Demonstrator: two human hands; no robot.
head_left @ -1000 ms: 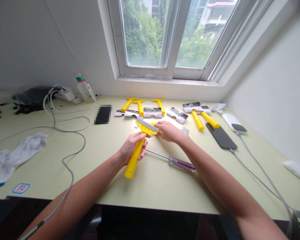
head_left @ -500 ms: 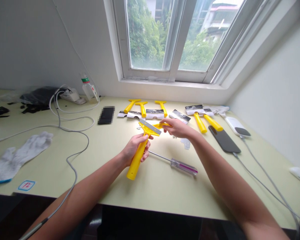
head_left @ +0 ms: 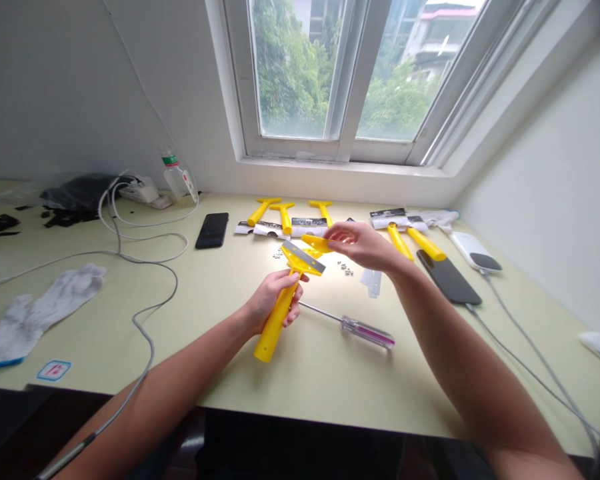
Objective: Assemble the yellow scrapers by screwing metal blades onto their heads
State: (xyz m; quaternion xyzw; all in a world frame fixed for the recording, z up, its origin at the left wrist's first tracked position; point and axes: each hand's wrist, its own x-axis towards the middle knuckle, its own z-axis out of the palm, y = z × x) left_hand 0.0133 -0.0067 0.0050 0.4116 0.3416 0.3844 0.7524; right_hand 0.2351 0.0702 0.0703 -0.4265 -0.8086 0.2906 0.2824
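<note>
My left hand (head_left: 275,302) is closed around the yellow handle of a scraper (head_left: 279,313), tilted with its head pointing up and away. A flat grey blade (head_left: 303,258) with holes lies across that head. In a pinch, my right hand (head_left: 363,247) holds a small yellow plastic plate (head_left: 316,243) just above and behind the blade, and a gap shows between them. More yellow plastic lies on the table behind the scraper head, partly hidden. A screwdriver (head_left: 367,332) with a clear and purple handle rests on the table, its shaft tip hidden behind my left hand.
Small metal screws or nuts (head_left: 345,269) and loose blades (head_left: 372,283) lie right of the scraper. Several yellow scraper handles (head_left: 282,217) and packaging cards (head_left: 310,227) sit at the back. Phones (head_left: 213,231), a bottle (head_left: 179,179), a white glove (head_left: 45,307) and cables surround the work area.
My right hand has risen from the table behind the scraper with a yellow plate now lifted in its fingers. The left hand and scraper have barely moved.
</note>
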